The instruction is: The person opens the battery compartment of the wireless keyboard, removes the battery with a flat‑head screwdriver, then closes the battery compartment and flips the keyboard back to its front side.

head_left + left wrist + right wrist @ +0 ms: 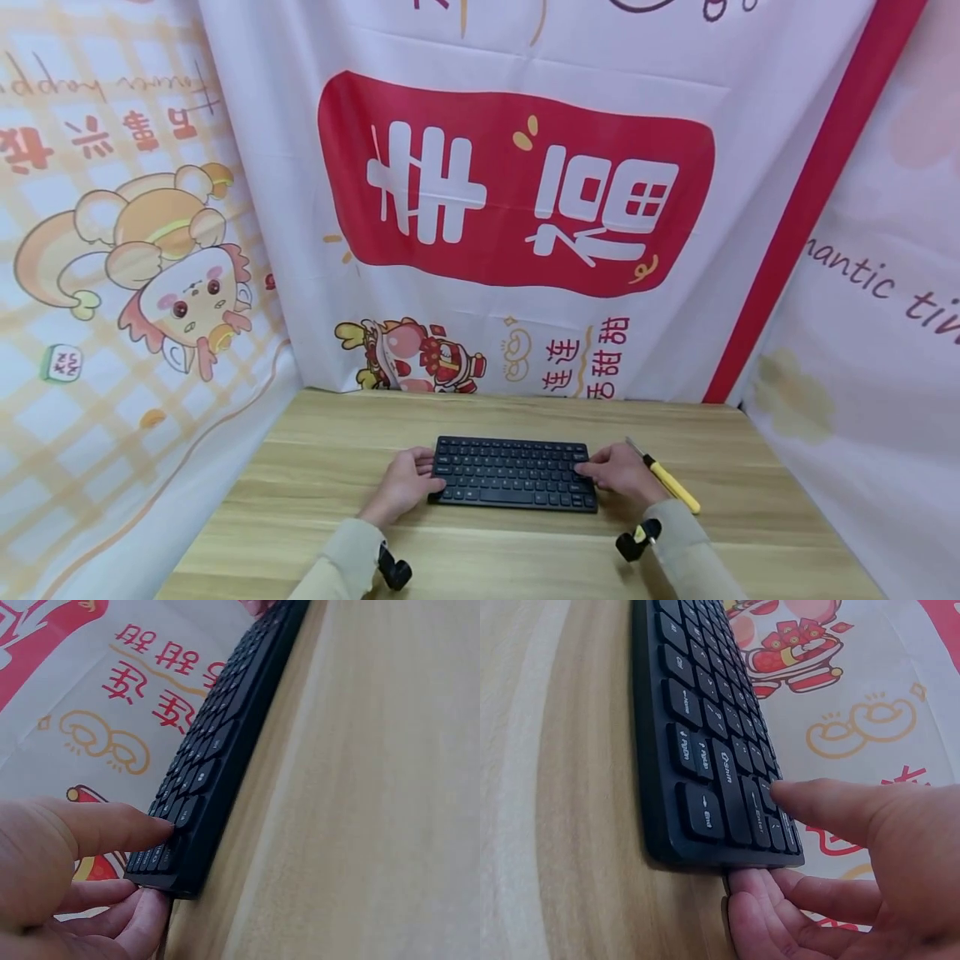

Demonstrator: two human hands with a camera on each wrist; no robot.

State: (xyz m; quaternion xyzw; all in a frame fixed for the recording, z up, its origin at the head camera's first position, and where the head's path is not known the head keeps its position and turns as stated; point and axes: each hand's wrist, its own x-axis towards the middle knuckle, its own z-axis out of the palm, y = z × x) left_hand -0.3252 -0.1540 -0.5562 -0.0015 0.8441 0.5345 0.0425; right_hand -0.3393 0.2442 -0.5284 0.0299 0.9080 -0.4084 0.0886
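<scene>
Keyboard [515, 472] at the table [480, 550], between the two hands. Left hand [405, 482] pinches its left end, thumb on top, fingers underneath; right hand [621, 473] pinches its right end likewise. Two-ended hold looks done — letting go not yet. Clear of the wood or resting: cannot tell. Yellow-handled tool [672, 485] right of the keyboard, beyond the right hand — untaken.

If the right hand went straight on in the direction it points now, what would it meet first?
Most likely the black keyboard: the right hand holds its right end, with no gap showing there. How far it reaches underneath is unclear.
</scene>
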